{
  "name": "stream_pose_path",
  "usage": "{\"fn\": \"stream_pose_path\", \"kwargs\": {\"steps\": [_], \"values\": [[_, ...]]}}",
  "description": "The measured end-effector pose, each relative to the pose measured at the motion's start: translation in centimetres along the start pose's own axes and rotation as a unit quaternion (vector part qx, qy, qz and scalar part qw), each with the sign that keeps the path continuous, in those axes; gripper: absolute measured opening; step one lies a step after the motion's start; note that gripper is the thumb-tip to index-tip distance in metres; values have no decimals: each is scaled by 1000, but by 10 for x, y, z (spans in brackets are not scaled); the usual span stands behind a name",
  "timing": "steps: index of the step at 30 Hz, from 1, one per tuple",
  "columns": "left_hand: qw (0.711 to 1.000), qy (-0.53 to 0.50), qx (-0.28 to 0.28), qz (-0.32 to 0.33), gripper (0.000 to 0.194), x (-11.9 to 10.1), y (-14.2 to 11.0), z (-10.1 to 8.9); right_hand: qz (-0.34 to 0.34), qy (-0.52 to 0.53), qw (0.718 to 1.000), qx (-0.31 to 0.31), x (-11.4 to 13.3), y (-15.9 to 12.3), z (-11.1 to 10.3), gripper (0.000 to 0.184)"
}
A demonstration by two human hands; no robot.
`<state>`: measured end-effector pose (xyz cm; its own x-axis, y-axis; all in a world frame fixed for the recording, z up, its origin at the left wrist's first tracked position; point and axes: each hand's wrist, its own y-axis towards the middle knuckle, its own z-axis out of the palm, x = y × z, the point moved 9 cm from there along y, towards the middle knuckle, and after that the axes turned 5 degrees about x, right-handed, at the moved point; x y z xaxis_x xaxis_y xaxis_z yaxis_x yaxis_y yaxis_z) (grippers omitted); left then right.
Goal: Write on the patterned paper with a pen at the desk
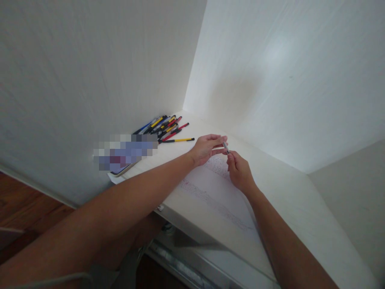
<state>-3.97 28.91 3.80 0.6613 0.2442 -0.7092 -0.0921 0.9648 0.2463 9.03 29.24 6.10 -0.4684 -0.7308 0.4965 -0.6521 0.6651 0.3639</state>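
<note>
Both my hands meet over a sheet of paper (210,188) with faint writing, lying on a white desk (294,200). My left hand (207,147) and my right hand (239,170) pinch the two ends of a small grey pen-like piece (226,147) between their fingertips. My left fingers are partly extended, with the thumb and a finger closed on the piece. My right fingers are curled around its lower end.
A pile of several pens (167,127), yellow, red, blue and black, lies at the desk's back left by the wall. A blurred flat object (124,155) sits beside it. White walls enclose the corner. Dark wood floor (27,204) shows at left.
</note>
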Motion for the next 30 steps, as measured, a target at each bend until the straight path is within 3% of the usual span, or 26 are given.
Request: {"fn": "stream_pose_path", "kwargs": {"steps": [3, 5, 10, 14, 17, 22, 24, 27, 30], "values": [[1000, 23, -3, -14, 13, 1, 0, -1, 6, 16, 1000, 9, 0, -1, 1, 40], [999, 30, 15, -34, 14, 1, 0, -1, 24, 94, 995, 34, -3, -1, 6, 40], [995, 34, 75, -52, 14, -6, 0, 2, 84, 370, 918, 116, -5, -4, 24, 34], [993, 33, 105, -51, 19, -8, 0, 5, 99, 429, 889, 130, 1, -6, 26, 31], [993, 49, 95, -49, 25, -7, 2, 2, 116, 450, 878, 114, 2, -6, 21, 30], [989, 137, 7, -62, 28, -12, 7, -24, 172, 530, 826, 86, -9, -5, -4, 41], [984, 165, -11, -66, 27, -15, 7, -30, 166, 545, 820, 44, -16, -3, -19, 43], [978, 194, 2, -75, 26, -12, 3, -29, 156, 543, 825, -28, -26, -1, -29, 40], [957, 278, 53, -68, 23, -5, 1, -14, 174, 511, 841, -39, -30, 0, -14, 35]]}}
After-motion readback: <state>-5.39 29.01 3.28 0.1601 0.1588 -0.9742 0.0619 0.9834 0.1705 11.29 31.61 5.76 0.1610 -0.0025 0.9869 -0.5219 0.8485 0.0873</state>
